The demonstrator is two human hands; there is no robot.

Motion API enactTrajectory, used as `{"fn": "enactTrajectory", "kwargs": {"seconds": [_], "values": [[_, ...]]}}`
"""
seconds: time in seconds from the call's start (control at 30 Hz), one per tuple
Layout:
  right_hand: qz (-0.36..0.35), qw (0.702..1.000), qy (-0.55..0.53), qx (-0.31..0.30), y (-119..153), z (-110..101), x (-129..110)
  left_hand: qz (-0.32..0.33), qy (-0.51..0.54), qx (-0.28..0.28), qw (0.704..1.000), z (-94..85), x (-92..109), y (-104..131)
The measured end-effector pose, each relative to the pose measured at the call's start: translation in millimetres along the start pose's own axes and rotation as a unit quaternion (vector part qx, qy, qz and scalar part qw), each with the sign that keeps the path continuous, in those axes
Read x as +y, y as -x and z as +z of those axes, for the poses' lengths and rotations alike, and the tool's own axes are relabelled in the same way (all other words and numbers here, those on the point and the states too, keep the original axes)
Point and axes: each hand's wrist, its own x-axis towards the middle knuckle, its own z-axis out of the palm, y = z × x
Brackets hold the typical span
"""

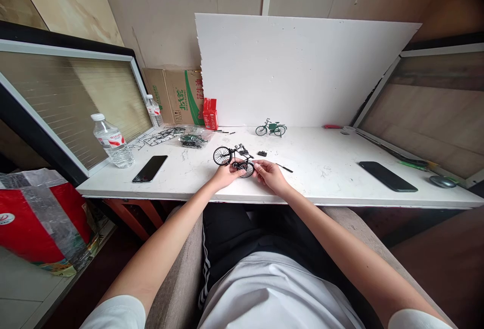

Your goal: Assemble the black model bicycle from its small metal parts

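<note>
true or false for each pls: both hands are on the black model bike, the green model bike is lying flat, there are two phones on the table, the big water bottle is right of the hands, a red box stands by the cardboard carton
1. Both the left hand and the right hand are on the black model bike. True.
2. The green model bike lies flat. False: it stands upright on its wheels.
3. Two dark phones lie on the table, the left phone and the right phone. True.
4. The big water bottle is right of the hands. False: it stands to their left.
5. A red box stands by the cardboard carton. True.
</note>
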Motion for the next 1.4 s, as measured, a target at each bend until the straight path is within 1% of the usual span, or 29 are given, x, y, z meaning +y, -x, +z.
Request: {"fn": "enactTrajectory", "kwargs": {"seconds": [0.2, 0.4, 0.6, 0.87, 0.93, 0.97, 1.03, 1.07, 1.13, 1.17, 1.2, 1.23, 1.3, 1.4], "values": [[-0.013, 0.999, 0.051, -0.001, 2, 1, -2, -0.006, -0.005, 0.001, 1.000, -1.1, 3, 0], [-0.022, 0.999, 0.047, -0.001, 2, 2, 0, -0.024, 0.001, -0.004, 1.000, -1.7, 1, -1], [-0.013, 0.999, 0.038, 0.007, 4, 3, -4, -0.031, -0.023, 0.002, 0.999, -2.3, -5, -3], [0.012, 0.999, 0.023, 0.037, 6, 6, -13, -0.039, -0.036, -0.002, 0.999, -2.6, -2, 1], [-0.003, 0.997, 0.039, 0.060, 7, 0, -14, -0.050, -0.022, 0.008, 0.998, -2.1, 0, 1], [-0.021, 0.995, 0.066, 0.074, 7, -5, -14, -0.056, -0.012, 0.015, 0.998, -1.8, 1, 1], [-0.080, 0.977, 0.169, 0.099, 8, -19, -13, -0.070, 0.015, 0.032, 0.997, -1.1, 3, 0], [-0.109, 0.961, 0.234, 0.104, 7, -27, -12, -0.075, 0.033, 0.043, 0.996, -0.9, 5, 0], [-0.152, 0.914, 0.364, 0.099, 6, -42, -9, -0.085, 0.064, 0.076, 0.991, -0.7, 8, -2], [-0.162, 0.893, 0.407, 0.101, 5, -48, -7, -0.088, 0.073, 0.097, 0.989, -0.9, 10, -2], [-0.167, 0.880, 0.433, 0.104, 4, -53, -4, -0.091, 0.077, 0.118, 0.986, -1.1, 12, -3], [-0.169, 0.872, 0.447, 0.108, 3, -57, -2, -0.094, 0.078, 0.138, 0.983, -1.5, 13, -3], [-0.171, 0.868, 0.451, 0.114, 0, -61, 3, -0.092, 0.083, 0.188, 0.974, -2.7, 15, -5], [-0.177, 0.865, 0.456, 0.111, -3, -62, 8, -0.072, 0.123, 0.281, 0.949, -6.9, 18, -7]]}}
